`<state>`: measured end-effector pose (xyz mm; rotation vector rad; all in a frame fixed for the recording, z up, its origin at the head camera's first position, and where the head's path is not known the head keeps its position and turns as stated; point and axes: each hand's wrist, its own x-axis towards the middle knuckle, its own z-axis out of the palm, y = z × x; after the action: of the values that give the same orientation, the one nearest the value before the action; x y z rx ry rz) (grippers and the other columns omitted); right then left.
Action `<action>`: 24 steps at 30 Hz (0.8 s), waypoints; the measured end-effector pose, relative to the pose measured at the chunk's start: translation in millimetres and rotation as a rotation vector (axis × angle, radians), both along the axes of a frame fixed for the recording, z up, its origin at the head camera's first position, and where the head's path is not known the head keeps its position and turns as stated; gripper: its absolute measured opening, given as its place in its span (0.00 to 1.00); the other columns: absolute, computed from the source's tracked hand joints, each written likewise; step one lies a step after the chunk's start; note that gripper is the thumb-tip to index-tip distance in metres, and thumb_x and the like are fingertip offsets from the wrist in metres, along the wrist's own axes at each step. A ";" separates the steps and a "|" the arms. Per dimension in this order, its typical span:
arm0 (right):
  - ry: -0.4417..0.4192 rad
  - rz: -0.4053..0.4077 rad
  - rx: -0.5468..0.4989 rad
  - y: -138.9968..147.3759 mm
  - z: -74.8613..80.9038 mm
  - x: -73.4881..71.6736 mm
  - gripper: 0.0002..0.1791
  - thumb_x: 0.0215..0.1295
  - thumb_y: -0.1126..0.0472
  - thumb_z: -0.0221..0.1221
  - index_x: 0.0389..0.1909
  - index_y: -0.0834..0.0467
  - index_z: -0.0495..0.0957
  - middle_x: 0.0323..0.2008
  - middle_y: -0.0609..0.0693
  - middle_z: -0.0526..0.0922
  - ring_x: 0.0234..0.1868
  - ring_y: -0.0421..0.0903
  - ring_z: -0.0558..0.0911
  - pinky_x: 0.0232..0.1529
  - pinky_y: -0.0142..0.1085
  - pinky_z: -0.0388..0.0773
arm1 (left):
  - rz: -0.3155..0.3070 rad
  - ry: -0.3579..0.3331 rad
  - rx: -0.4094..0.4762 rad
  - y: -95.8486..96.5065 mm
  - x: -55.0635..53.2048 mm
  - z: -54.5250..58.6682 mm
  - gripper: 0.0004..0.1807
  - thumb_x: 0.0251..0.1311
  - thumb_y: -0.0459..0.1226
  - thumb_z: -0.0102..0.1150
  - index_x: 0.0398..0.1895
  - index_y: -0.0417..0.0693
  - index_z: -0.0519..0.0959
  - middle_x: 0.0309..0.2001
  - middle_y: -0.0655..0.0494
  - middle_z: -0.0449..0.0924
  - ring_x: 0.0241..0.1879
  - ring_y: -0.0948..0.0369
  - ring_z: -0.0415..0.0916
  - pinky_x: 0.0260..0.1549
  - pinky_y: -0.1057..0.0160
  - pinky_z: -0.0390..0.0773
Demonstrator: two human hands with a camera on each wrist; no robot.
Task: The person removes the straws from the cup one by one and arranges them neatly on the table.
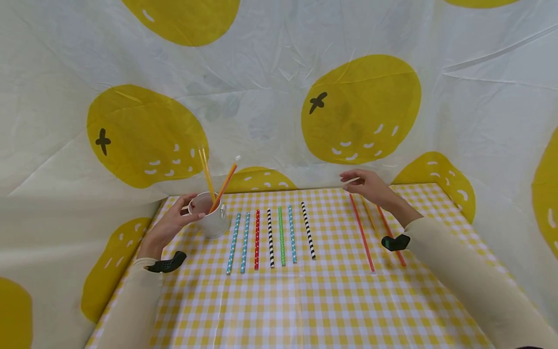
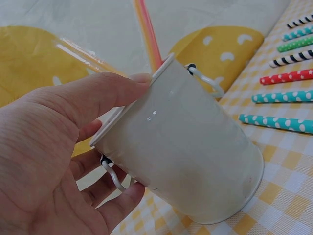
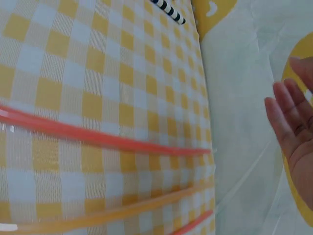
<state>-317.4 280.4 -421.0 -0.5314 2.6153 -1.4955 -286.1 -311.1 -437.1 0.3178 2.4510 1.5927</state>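
My left hand (image 1: pixel 172 225) grips a small white metal bucket (image 2: pixel 190 142), the thumb lying along its rim and the fingers by its wire handle (image 2: pixel 113 175). Yellow straws (image 1: pixel 208 174) and orange-red straws (image 1: pixel 224 186) lean inside the bucket, their lower ends hidden. At the right of the table my right hand (image 1: pixel 370 186) hovers above the far ends of a red straw (image 1: pixel 362 232), an orange straw (image 3: pixel 122 211) and another red straw (image 1: pixel 391 236). Its fingers are loosely bent and hold nothing; in the right wrist view the palm is bare.
Several patterned paper straws lie side by side mid-table: blue dotted (image 1: pixel 233 245), red dotted (image 1: pixel 257 240), green dotted (image 1: pixel 281 237) and black-striped (image 1: pixel 308 230). A yellow checked cloth (image 1: pixel 279 310) covers the table. Fruit-print sheeting (image 1: pixel 261 116) rises behind it.
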 end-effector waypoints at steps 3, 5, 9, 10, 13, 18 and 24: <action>0.025 0.036 -0.052 -13.1 0.4 -1.9 0.23 0.76 0.59 0.58 0.69 0.56 0.72 0.65 0.59 0.74 0.62 0.58 0.75 0.55 0.37 0.77 | -0.001 0.001 0.001 0.0 -0.5 -0.5 0.46 0.69 0.45 0.64 0.82 0.51 0.48 0.79 0.45 0.44 0.75 0.40 0.50 0.66 0.38 0.57; 0.035 0.047 -0.074 -22.4 1.2 -2.8 0.23 0.75 0.58 0.59 0.68 0.54 0.73 0.66 0.59 0.74 0.63 0.56 0.75 0.58 0.41 0.76 | -0.002 0.001 0.005 0.0 -1.1 -1.2 0.46 0.69 0.44 0.64 0.82 0.51 0.48 0.79 0.45 0.45 0.75 0.40 0.51 0.66 0.38 0.57; 0.049 0.065 -0.103 -40.8 2.5 -7.4 0.21 0.75 0.58 0.59 0.67 0.51 0.75 0.64 0.55 0.76 0.62 0.53 0.76 0.60 0.47 0.75 | -0.002 0.001 0.017 0.1 -2.5 -3.2 0.46 0.69 0.43 0.64 0.82 0.50 0.48 0.78 0.44 0.46 0.74 0.39 0.51 0.66 0.39 0.58; 0.054 0.071 -0.103 -45.3 2.6 -8.8 0.21 0.75 0.59 0.59 0.67 0.51 0.75 0.64 0.56 0.76 0.62 0.53 0.76 0.60 0.48 0.76 | -0.001 0.000 0.019 0.0 -2.8 -3.7 0.46 0.69 0.43 0.65 0.81 0.49 0.48 0.78 0.44 0.46 0.74 0.40 0.51 0.66 0.39 0.59; 0.060 0.089 -0.120 -58.9 4.4 -12.4 0.21 0.75 0.60 0.59 0.67 0.53 0.75 0.63 0.56 0.78 0.61 0.54 0.77 0.59 0.47 0.76 | 0.003 -0.002 0.024 -0.4 -2.9 -4.2 0.45 0.69 0.43 0.65 0.81 0.49 0.49 0.78 0.43 0.47 0.74 0.40 0.51 0.66 0.40 0.59; 0.072 0.112 -0.138 -80.2 7.3 -16.0 0.21 0.75 0.59 0.59 0.66 0.53 0.75 0.62 0.56 0.78 0.60 0.52 0.78 0.60 0.48 0.76 | 0.000 -0.004 0.023 -1.7 -3.5 -3.8 0.46 0.69 0.43 0.65 0.82 0.50 0.48 0.78 0.43 0.47 0.75 0.40 0.51 0.66 0.38 0.59; 0.097 0.157 -0.124 -101.6 10.7 -21.0 0.22 0.76 0.59 0.58 0.68 0.53 0.74 0.62 0.55 0.78 0.60 0.53 0.78 0.59 0.47 0.77 | 0.003 -0.003 0.015 -1.8 -3.5 -2.8 0.46 0.68 0.44 0.65 0.82 0.49 0.48 0.79 0.44 0.44 0.76 0.40 0.49 0.67 0.38 0.58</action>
<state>-338.4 178.8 -410.3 -0.8200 2.4932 -1.6266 -289.6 -312.8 -439.9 0.3142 2.4402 1.6122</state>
